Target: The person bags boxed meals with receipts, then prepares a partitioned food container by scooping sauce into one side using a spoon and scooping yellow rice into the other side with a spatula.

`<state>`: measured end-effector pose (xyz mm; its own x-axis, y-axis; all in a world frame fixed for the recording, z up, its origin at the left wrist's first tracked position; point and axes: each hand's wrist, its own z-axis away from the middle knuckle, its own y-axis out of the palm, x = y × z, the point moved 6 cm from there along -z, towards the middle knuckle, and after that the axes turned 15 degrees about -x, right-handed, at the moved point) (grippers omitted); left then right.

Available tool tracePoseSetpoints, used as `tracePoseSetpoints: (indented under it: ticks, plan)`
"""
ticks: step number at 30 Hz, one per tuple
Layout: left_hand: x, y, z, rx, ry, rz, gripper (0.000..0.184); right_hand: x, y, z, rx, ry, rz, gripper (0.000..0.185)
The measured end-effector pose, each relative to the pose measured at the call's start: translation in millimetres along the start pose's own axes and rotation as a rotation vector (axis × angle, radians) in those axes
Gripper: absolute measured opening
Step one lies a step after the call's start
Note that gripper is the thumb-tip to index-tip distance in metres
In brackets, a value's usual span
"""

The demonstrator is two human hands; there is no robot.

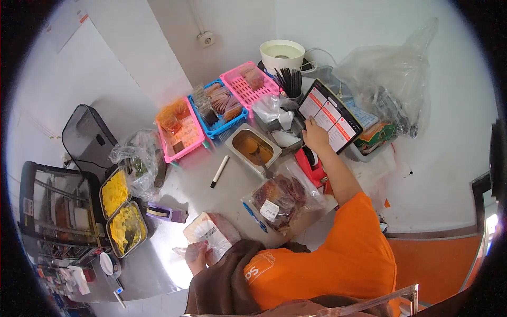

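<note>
Dispenser of squat purple plastic (168,213), loaded with tape, sits at eight o'clock, seemingly parked within easy reach. At seven, the left hand (196,259) pinches a flat white printed packet (208,232) edged in clear plastic, apparently to keep it steady near the body. Mid-dial, a rectangular steel pan (244,162) holds brown sauce, a dark handle (268,173) leaning out of it. At two, the right hand (316,136) meets a black-framed tablet (338,124) propped aslant, likely for readability; whether its fingers tap or grip (the knuckles mask the contact) I cannot tell. Loose brown cloth (219,280) hides the left wrist; the packet's contents are unclear.
</note>
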<state>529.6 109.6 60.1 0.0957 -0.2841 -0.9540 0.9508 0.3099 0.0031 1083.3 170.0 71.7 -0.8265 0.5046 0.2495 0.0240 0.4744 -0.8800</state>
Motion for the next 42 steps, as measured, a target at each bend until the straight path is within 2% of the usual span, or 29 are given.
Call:
tracePoseSetpoints:
  ticks: [3,6,9,12,15,18,33,37,39,41,42]
  plan:
    - [2.5,-1.2,-2.4,0.002,0.013,0.002,0.010,-7.2,14.0,-1.7,-0.020,-0.045,0.009,0.037]
    - [-1.5,0.2,0.0,-0.002,-0.004,-0.026,0.012,-8.6,5.7,-2.9,0.002,0.004,0.009,0.041]
    - [-0.3,-0.4,0.0,-0.027,-0.030,-0.021,0.014,-1.4,-16.1,-5.0,-0.072,0.099,-0.012,0.044]
    - [3.7,-2.6,-2.4,-0.007,-0.019,-0.019,0.014,4.0,-18.2,-6.2,-0.085,0.036,-0.026,0.042]
    - [0.8,-0.1,0.0,-0.011,-0.029,-0.013,0.014,2.0,4.9,-4.9,-0.058,-0.092,-0.025,0.044]
    - [0.8,-0.4,0.5,-0.013,-0.026,0.002,0.013,0.2,14.6,-5.2,0.065,-0.049,0.011,0.047]
    - [-3.5,1.8,3.3,-0.019,0.010,0.008,0.011,0.6,19.7,-5.0,0.101,0.015,0.055,0.045]
    - [-5.3,1.5,0.9,0.026,0.073,-0.060,0.012,10.4,-25.3,9.3,-0.184,-0.036,-0.156,0.031]
    - [-3.2,0.0,-0.4,0.034,-0.004,-0.011,0.014,8.0,-69.1,30.3,-0.333,-0.016,-0.319,0.023]
    - [0.2,0.9,-3.6,0.060,-0.063,0.019,0.016,-3.2,-120.6,72.6,-0.682,-0.018,-0.406,0.013]
    - [1.7,1.2,-6.2,0.077,-0.082,0.025,0.017,-20.9,-126.0,94.6,-0.745,0.000,-0.399,0.011]
